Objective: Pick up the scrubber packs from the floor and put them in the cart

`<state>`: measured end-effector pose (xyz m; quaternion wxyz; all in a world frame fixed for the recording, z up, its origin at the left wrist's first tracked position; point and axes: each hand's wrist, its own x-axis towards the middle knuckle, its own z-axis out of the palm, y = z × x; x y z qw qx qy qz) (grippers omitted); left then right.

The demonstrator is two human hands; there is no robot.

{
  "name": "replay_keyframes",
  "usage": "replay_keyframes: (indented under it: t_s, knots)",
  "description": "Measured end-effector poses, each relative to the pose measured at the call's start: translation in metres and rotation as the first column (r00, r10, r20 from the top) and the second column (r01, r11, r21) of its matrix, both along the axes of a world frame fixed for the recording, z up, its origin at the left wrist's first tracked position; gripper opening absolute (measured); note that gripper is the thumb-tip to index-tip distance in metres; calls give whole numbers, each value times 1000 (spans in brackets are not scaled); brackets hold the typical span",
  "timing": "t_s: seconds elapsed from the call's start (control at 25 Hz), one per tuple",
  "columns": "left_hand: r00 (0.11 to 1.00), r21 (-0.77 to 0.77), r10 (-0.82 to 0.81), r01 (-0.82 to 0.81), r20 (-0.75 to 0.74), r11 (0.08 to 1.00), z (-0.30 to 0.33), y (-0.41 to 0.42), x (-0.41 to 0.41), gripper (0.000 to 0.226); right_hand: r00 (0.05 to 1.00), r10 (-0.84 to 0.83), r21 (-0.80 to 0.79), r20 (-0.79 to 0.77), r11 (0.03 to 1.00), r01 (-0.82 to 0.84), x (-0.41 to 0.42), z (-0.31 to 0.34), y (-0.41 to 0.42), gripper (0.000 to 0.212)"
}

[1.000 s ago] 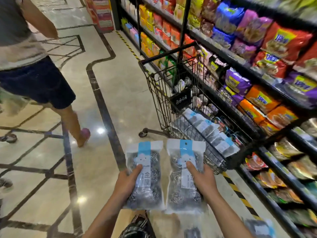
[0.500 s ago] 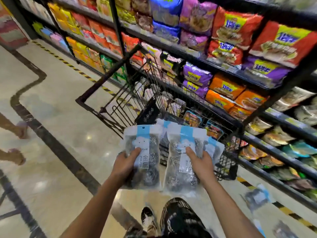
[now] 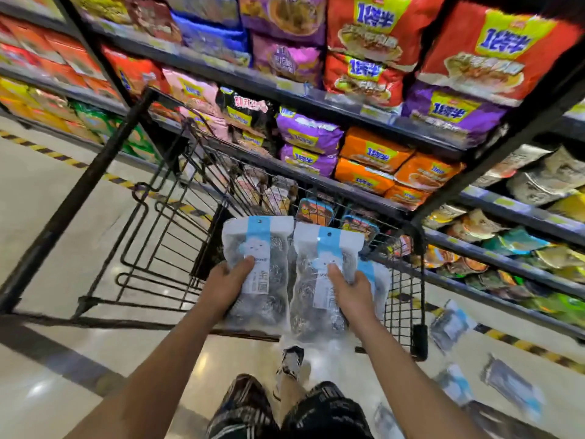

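1. Both hands were up at the middle of the frame, a scrubber pack apiece. The left hand (image 3: pixel 226 285) clamped the left pack (image 3: pixel 258 274), thumb across the front label and fingers hidden behind it.
2. The right hand (image 3: pixel 349 293) held the right pack (image 3: pixel 319 280) the same way — thumb on the label, the rest out of sight behind the plastic.
3. Both packs stood upright, side by side and nearly touching, over the near end of the black wire cart (image 3: pixel 408 299).
4. A blue-and-white edge (image 3: pixel 376 274) peeked out just behind the right hand. It looked like a further pack, but whether it was held or lay in the cart could not be told.
5. More packs (image 3: pixel 451 324) lay on the floor (image 3: pixel 57 217) at the lower right, beside the yellow-and-black striped line under the noodle shelves (image 3: pixel 316 99).
6. Handling call: thin, glossy film bags around coiled metal scrubbers — probably light, squashy and a bit slippery, not fragile. A mid-body pinch like this one looked sound, and the flat header card on top would do too.
7. Two packs were poised to go in, with several on the floor yet to collect.
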<state>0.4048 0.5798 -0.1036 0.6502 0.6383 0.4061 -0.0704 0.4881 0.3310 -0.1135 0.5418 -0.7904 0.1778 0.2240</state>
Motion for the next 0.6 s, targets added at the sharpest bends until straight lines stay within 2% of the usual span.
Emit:
replay_keyframes:
  t_s: [0.08,0.2,0.32,0.4,0.44,0.6]
  knots:
    - [997,-24,-50,49,-57,998,-24,11,19,48,999,-21,-26,-43,999,20,10,-14,11,88]
    - [984,-34,-125,122,-123,992,-61,25,43,24,996,-54,-114,-72,992,46,20,-41,26,91]
    - [963,-64,-183,173,-198,983,-98,32,49,29,994,-45,-242,-101,970,19,18,-67,34,97]
    - [942,-89,-221,205,-254,975,-144,40,49,39,987,-67,-309,-148,951,18,14,-110,37,88]
    - [935,-80,-224,210,-277,974,-143,40,46,41,984,-57,-323,-171,946,-1,11,-111,36,83]
    - [883,-71,-283,277,-375,958,-186,41,41,24,972,-90,-426,-216,905,-11,14,-140,46,75]
